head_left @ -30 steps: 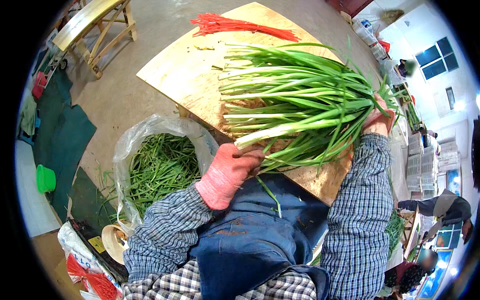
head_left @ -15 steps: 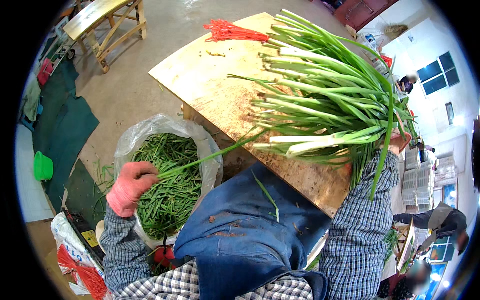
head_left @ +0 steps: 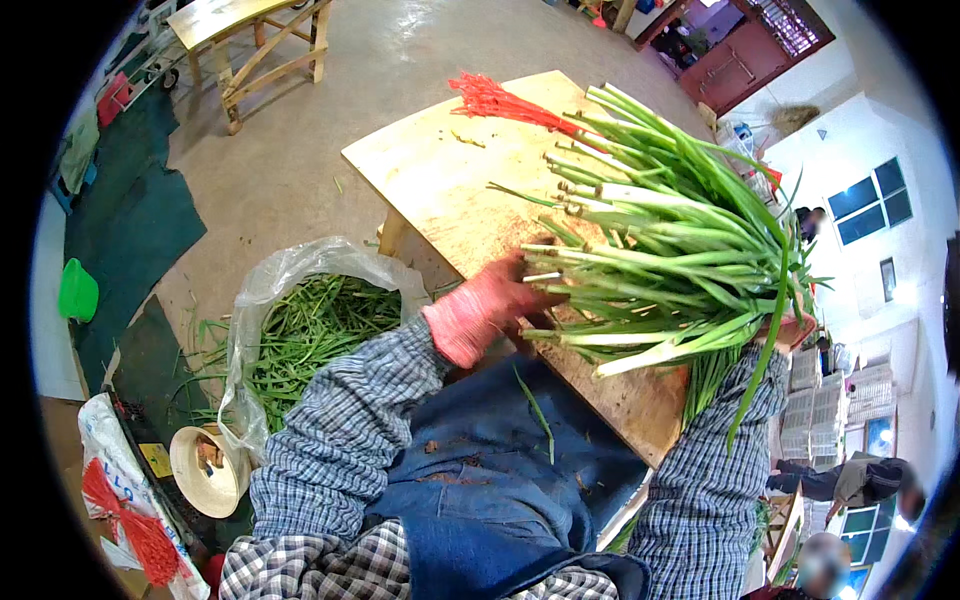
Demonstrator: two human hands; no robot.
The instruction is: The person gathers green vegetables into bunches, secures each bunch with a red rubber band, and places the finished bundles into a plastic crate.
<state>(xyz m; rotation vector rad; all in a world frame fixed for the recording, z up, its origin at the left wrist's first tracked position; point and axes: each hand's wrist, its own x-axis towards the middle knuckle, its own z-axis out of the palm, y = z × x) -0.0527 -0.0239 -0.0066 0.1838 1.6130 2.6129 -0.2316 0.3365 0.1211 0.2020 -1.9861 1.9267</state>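
A thick bunch of green onions [head_left: 680,255] lies across the wooden table, its pale root ends pointing left and its leaves toward the right. My right hand [head_left: 790,330], in a reddish glove, grips the leafy side; stalks and leaves hide most of its fingers. One long leaf hangs down over my right sleeve. At the lower root ends is my left hand [head_left: 485,305], in a pink glove with darkened fingertips. Its fingers are apart, reaching up to the stalks. Red ties [head_left: 510,102] lie at the far side of the bunch, partly under it.
The wooden table [head_left: 430,190] slants before me. Left of it, a clear plastic bag [head_left: 330,258] holds loose green leaves. Nearby are a cream bucket [head_left: 185,475], more red ties [head_left: 130,525] and a green basin [head_left: 77,290]. A wooden bench [head_left: 225,35] stands beyond. People are at the right.
My left hand has moved right from above the bag to the root ends and no longer holds the green leaf strand. My right hand still grips the bunch. The view has shifted slightly.
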